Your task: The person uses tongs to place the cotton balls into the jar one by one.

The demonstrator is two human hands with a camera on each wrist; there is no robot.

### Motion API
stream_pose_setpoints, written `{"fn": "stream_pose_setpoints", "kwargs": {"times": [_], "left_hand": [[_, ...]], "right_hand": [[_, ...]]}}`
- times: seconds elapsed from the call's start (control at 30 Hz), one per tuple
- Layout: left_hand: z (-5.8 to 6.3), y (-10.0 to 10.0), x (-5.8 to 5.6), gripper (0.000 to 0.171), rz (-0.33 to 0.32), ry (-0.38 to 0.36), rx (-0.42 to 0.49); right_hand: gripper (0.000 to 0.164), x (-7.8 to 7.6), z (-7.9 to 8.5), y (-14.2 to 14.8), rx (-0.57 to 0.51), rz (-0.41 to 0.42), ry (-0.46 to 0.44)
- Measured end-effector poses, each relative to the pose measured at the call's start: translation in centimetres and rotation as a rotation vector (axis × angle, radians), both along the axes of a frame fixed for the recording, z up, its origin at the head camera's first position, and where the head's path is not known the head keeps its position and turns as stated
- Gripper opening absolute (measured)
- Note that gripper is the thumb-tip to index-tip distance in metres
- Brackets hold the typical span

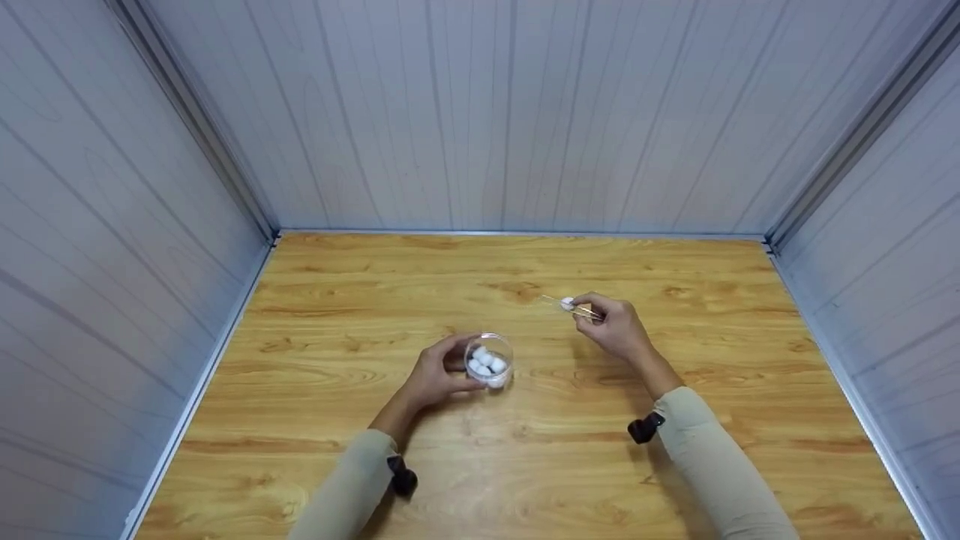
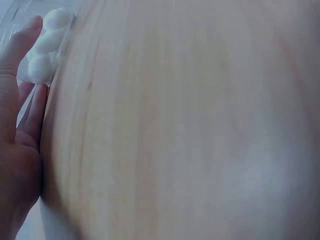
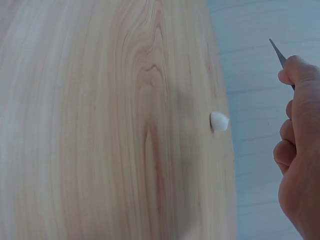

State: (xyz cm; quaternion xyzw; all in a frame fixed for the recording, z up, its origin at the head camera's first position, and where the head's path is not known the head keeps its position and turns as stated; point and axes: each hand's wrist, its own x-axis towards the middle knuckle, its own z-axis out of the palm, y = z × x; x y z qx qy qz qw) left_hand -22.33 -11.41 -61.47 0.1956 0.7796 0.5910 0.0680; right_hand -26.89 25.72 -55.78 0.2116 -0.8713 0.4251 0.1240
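Note:
My left hand (image 1: 439, 375) holds a clear round plastic jar (image 1: 490, 339) on the table, thumb on the near side and fingers round the far side. Several white cotton balls (image 1: 484, 360) lie inside it; the left wrist view shows some through the clear wall. To the right and farther back, my right hand (image 1: 616, 326) pinches slim metal tweezers (image 3: 278, 52), their tip pointing left in the head view. A single cotton ball (image 3: 219, 122) lies on the tabletop. The tweezers overlap it in the head view, while the right wrist view shows it apart from their tip.
The wood-grain table (image 1: 360, 300) is bounded by a pale panelled wall (image 1: 480, 112) at the back and by side walls (image 1: 97, 262) left and right. Both sleeves carry a small black wrist camera (image 1: 645, 428).

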Motion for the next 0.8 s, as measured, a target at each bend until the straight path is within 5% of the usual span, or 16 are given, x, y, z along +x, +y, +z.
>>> {"fn": "stream_pose_setpoints", "kwargs": {"times": [0.8], "left_hand": [[0.1,-0.1,0.0,0.084,0.006,-0.012,-0.017]], "right_hand": [[0.021,-0.9,-2.2,1.7,0.018,-0.241,0.028]]}}
